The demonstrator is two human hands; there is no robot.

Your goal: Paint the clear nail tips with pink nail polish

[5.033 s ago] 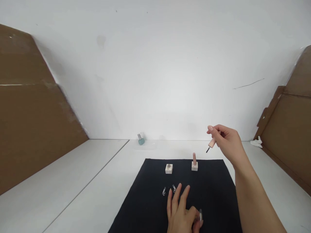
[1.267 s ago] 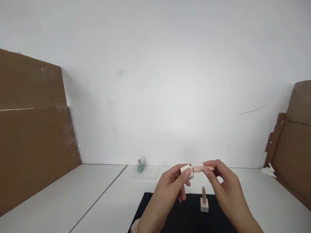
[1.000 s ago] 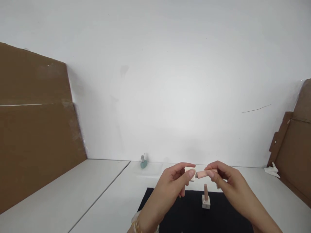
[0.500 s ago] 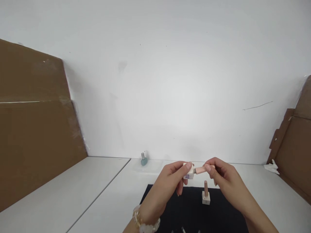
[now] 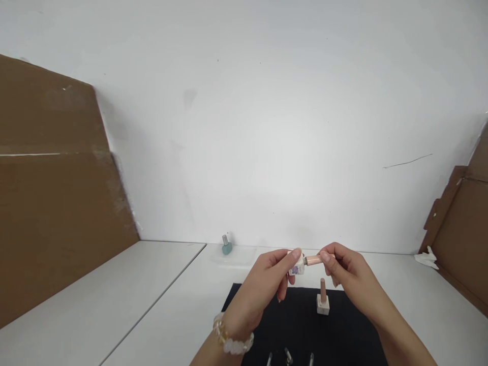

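Note:
My left hand (image 5: 276,272), with a beaded bracelet (image 5: 232,338) at its wrist, grips the square white body of a nail polish bottle (image 5: 297,267) that has a purple mark on it. The fingers of my right hand (image 5: 345,264) pinch the bottle's long pink cap (image 5: 314,260). Held sideways between both hands, the bottle shows its grey neck where cap and body come together. Just below stands a second nail polish bottle (image 5: 323,304), upright on a black mat (image 5: 293,320), with a white body and a brownish-pink cap.
A teal nail polish bottle (image 5: 226,247) with a grey cap stands near the back wall, by a clear flat piece (image 5: 240,255). Several small shiny tools (image 5: 288,356) lie at the mat's front. Cardboard panels (image 5: 57,203) flank the white table; crumpled tissue (image 5: 427,258) lies right.
The view has tilted down slightly, so more of the small tools shows. Both hands keep their hold on the bottle and cap, which have turned a little.

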